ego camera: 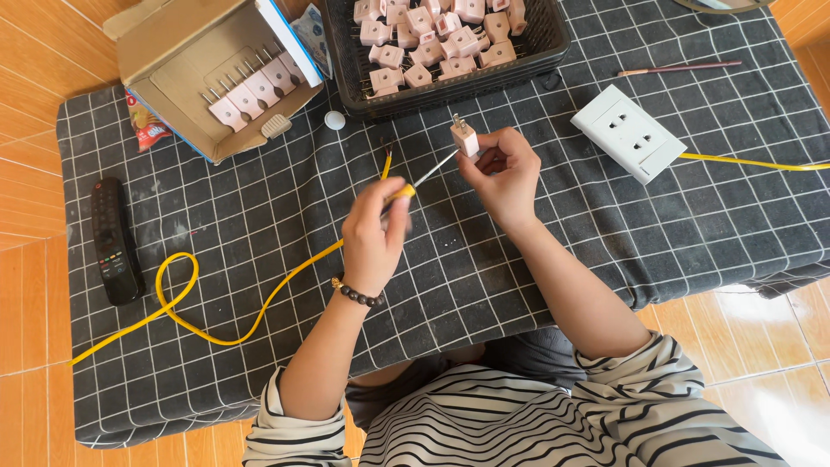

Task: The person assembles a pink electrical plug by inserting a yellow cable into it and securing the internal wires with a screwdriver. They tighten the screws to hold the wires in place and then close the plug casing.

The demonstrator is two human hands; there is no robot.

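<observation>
left hand grips screwdriver; tip at plug | right hand pinches plug

Cloth spread over the low table; remote control at its left edge; cable looped just right of the remote, running toward the middle; cardboard box at far left, row of plugs inside it; basket at far centre, right of the box, filled with plugs; small cap between box and basket; wall socket at right; thin stick behind the socket; left hand and right hand above the cloth's centre, in front of the basket, screwdriver between them, single plug in the right hand.
</observation>
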